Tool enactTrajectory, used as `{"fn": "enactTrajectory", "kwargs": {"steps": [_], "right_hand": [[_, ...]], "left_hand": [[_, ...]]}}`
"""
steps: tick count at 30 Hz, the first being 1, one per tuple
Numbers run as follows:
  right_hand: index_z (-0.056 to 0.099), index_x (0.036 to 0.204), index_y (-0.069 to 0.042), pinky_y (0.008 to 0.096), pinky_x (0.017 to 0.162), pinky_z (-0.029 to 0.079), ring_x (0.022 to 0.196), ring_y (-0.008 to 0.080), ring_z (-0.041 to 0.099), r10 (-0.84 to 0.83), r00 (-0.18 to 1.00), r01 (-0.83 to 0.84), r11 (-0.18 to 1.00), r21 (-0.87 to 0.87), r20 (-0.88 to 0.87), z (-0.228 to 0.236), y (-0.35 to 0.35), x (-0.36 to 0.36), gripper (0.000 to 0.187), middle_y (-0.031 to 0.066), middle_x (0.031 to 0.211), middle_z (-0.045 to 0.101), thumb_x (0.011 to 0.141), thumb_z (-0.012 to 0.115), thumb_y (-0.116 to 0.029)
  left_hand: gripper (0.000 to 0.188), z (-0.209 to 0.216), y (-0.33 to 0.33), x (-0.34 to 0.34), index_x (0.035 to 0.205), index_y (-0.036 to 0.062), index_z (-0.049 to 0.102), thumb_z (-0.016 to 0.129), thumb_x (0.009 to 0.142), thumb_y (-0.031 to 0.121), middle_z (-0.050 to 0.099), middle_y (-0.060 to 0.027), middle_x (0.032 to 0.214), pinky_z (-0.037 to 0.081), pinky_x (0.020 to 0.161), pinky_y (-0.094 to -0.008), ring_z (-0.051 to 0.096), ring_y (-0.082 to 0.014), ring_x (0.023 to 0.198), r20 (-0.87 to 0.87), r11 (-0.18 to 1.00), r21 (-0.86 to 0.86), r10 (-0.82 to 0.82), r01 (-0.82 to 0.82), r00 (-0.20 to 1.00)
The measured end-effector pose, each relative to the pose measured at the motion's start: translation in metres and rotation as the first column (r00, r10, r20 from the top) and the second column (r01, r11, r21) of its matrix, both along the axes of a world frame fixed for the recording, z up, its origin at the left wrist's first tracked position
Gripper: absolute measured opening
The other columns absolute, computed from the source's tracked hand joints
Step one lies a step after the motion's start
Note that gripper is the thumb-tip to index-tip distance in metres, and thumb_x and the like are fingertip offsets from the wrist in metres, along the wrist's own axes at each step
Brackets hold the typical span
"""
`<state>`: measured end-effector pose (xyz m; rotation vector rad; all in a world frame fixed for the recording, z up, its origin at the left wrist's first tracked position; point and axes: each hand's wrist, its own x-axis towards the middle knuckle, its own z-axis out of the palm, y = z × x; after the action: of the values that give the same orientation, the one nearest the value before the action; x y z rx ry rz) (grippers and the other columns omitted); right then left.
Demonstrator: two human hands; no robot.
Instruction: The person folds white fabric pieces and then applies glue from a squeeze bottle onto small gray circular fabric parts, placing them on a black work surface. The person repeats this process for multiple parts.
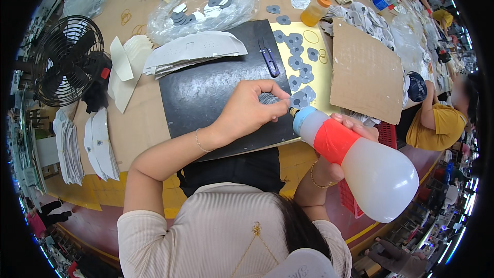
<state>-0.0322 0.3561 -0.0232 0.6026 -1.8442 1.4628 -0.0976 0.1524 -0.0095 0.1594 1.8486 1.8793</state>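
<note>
My left hand [244, 108] is closed, thumb and fingers pinching a stack of small grey cutout pieces [266, 98]. In my right hand [360, 127] lies a translucent white squeeze bottle [383, 177] with a blue neck and a band of red tape, tilted nozzle-down toward the left. Its dark tip is right beside my left fingertips; whether it touches the stack is hard to tell. More grey flower-shaped pieces [295, 62] are scattered on a yellow sheet [320, 80] past the nozzle. A black mat [206, 100] lies under my left hand, with purple thread snips [268, 57] at its far right.
White curved panels [198, 50] lie across the mat's far edge. Beyond are a plastic bag [239, 7] of grey and white pieces and a yellow glue bottle [315, 11]. Cardboard [365, 72] is at right, a black fan [67, 54] at left. A person in yellow [437, 123] sits at right.
</note>
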Motion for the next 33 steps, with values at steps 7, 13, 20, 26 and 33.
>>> {"fn": "enactTrajectory", "kwargs": {"steps": [7,13,20,26,33], "right_hand": [[0.045,0.111,0.007,0.0344,0.076,0.054,0.086,0.0286,0.063,-0.04,0.997,0.047,0.993,-0.105,0.067,0.006,0.0,0.007,0.086,0.0188,0.099,0.054,0.067,0.07,-0.063],[0.045,0.109,0.008,0.0349,0.076,0.054,0.085,0.0286,0.063,-0.211,0.977,0.214,0.939,-0.271,0.04,0.006,-0.008,0.008,0.088,0.015,0.092,0.052,0.068,0.065,-0.067],[0.042,0.112,0.009,0.0358,0.077,0.055,0.086,0.0314,0.064,-0.244,0.969,0.241,0.968,-0.076,-0.037,-0.005,0.012,0.006,0.089,0.0174,0.095,0.052,0.068,0.068,-0.064],[0.041,0.115,0.008,0.0364,0.08,0.054,0.091,0.0318,0.063,-0.121,0.989,0.126,0.99,0.058,-0.091,-0.006,0.029,0.003,0.087,0.019,0.099,0.052,0.068,0.072,-0.059],[0.045,0.113,0.008,0.037,0.081,0.053,0.089,0.0294,0.062,-0.116,0.991,0.124,0.985,-0.122,0.069,-0.016,0.02,0.005,0.084,0.0178,0.099,0.051,0.065,0.078,-0.053]], "left_hand": [[0.016,0.001,0.004,-0.002,0.085,-0.0003,0.065,0.067,0.08,0.015,0.062,-0.0022,0.071,0.04,0.048,-0.0182,0.057,-0.0051,0.06,0.009,1.0,-0.021,-0.003,0.003,1.0],[0.017,-0.008,0.012,-0.019,0.084,-0.0008,0.065,0.067,0.08,0.016,0.063,-0.0029,0.07,0.04,0.047,-0.0183,0.055,-0.0052,0.058,0.038,0.999,-0.043,-0.012,0.013,0.999],[0.017,0.0,0.027,-0.023,0.084,-0.0003,0.067,0.068,0.079,0.016,0.06,-0.0009,0.066,0.039,0.047,-0.0183,0.052,-0.0041,0.056,-0.044,0.999,-0.053,-0.017,0.015,0.999],[0.018,0.001,0.033,-0.015,0.084,-0.0013,0.069,0.068,0.077,0.015,0.062,-0.0024,0.065,0.042,0.054,-0.0207,0.053,-0.0043,0.058,-0.111,0.998,-0.067,0.009,-0.016,0.994],[0.02,0.002,0.033,-0.018,0.083,-0.0015,0.069,0.067,0.076,0.016,0.065,-0.0049,0.067,0.046,0.059,-0.0224,0.055,-0.0057,0.06,-0.156,0.995,-0.098,-0.004,-0.011,0.988]]}}
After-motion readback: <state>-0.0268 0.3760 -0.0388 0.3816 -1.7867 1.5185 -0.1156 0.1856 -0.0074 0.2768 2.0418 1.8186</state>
